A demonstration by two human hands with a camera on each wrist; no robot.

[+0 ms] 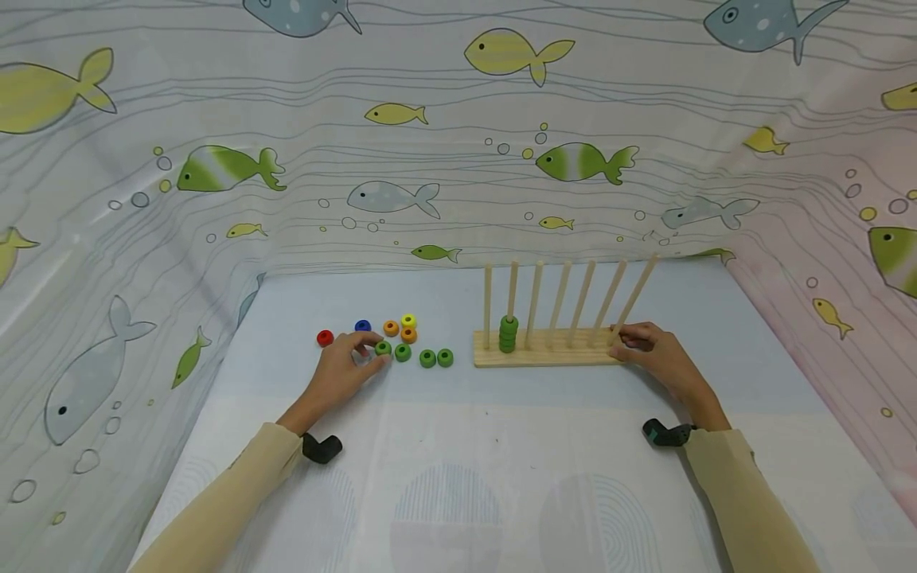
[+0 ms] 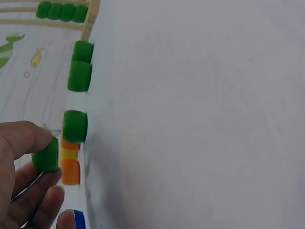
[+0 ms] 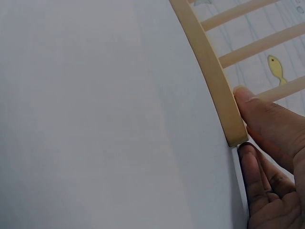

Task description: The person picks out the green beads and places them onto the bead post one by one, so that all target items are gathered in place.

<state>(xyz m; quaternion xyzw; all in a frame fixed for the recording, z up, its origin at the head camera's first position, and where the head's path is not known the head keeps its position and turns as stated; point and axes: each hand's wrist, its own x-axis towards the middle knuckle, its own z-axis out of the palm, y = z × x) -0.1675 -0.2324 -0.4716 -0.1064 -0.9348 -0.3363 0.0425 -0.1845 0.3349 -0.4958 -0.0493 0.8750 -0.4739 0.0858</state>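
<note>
My left hand (image 1: 344,368) pinches a green bead (image 2: 45,155) between thumb and fingertips, at the left of the table. Close to its right lie three more green beads (image 1: 427,358). At the right, my right hand (image 1: 657,354) grips the end of a wooden peg stand (image 1: 548,358), its thumb (image 3: 267,114) at the front edge and the other fingers around the end. Several upright pegs rise from the stand. A stack of green beads (image 1: 508,334) sits on the second peg from the left; the other pegs are bare.
Behind the left hand lie two orange beads (image 1: 390,328), a yellow bead (image 1: 408,320) and a blue bead (image 1: 363,325). A red bead (image 1: 325,338) is farther left. A fish-patterned sheet (image 1: 444,159) hangs behind the white table (image 1: 458,446).
</note>
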